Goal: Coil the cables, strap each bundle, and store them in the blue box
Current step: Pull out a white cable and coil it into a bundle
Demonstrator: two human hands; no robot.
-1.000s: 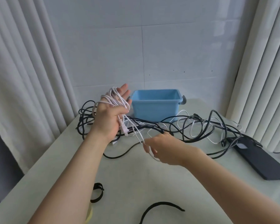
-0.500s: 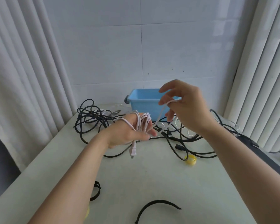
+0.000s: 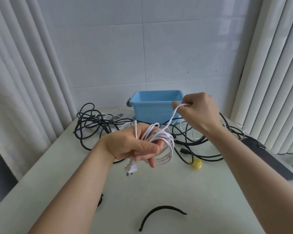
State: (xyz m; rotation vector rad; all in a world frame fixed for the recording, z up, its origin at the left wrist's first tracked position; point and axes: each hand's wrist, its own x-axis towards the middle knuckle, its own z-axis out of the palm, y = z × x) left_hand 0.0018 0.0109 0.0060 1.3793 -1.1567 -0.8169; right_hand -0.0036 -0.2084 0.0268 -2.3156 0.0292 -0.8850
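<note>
since half a second ago my right hand (image 3: 200, 110) has drawn its spread fingers in and slid a little to the right, and my left hand (image 3: 134, 146) has sunk slightly with the coil. the left hand grips the white power cable (image 3: 169, 142): several loops run round the fingers and over the back of the hand, the thumb lies across them, and the two-pin plug (image 3: 130, 168) dangles below the palm, above the table. the right hand is raised in front of the blue box (image 3: 152, 110), fingers curled round the free strand of the same cable, which slopes down from it to the loops.

the blue box stands at the far edge of the white table (image 3: 176, 191), close to the tiled wall (image 3: 176, 48). a tangle of black cables (image 3: 98, 121) lies in front of the box and to either side, with thin white leads mixed in. a yellow strap (image 3: 196, 163), rolled into a ring, lies just beside a black cable, right of the coil. nearer me a black strap (image 3: 167, 207) lies curved on the table, and a second black strap (image 3: 100, 199) peeks out from behind my left forearm. a dark flat slab (image 3: 269, 157) lies along the table's right edge; i cannot tell what it is. pale curtains (image 3: 24, 81) hang on both sides.
</note>
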